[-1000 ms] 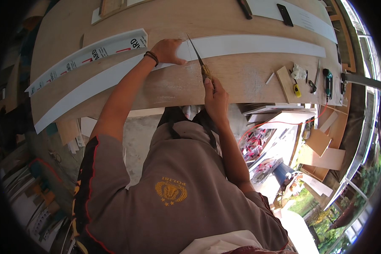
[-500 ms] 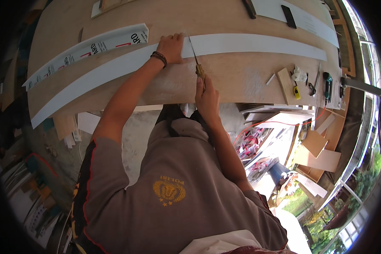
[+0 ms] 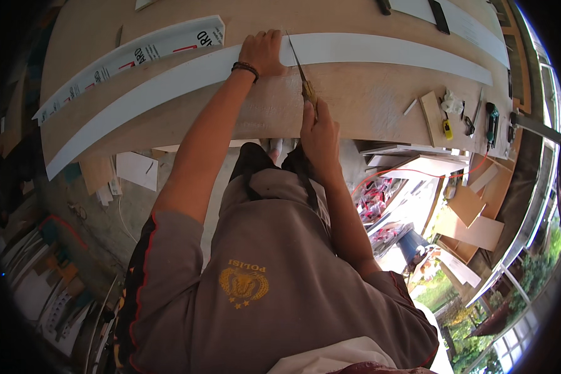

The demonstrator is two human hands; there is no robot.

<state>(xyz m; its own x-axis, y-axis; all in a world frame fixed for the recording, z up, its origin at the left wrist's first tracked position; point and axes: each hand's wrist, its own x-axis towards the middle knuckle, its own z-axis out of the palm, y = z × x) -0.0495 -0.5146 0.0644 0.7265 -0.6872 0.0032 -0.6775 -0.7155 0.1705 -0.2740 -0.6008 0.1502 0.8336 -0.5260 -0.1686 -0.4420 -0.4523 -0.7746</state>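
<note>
A long white strip (image 3: 368, 48) lies across the wooden workbench, its left end reaching the near edge. My left hand (image 3: 263, 55) grips it near its middle, with the fingers over its far edge. Just right of that hand, a handsaw (image 3: 309, 91) with a yellowish-brown handle and a thin tapering blade crosses the strip. My right hand (image 3: 322, 128) is closed round the saw's handle at the bench's near edge. The fisheye view does not show how deep the blade sits in the strip.
Behind the strip, at left, lies a white angled profile (image 3: 162, 56) with printed film. At right are a wood piece (image 3: 430, 117), a yellow tape measure (image 3: 447, 129) and a dark green power tool (image 3: 492, 124) with an orange cord. A black phone (image 3: 439, 17) lies at the far right.
The view has shifted, so the bench sits slightly higher and further right. Both hands keep their hold, and the saw still crosses the strip beside my left hand.
</note>
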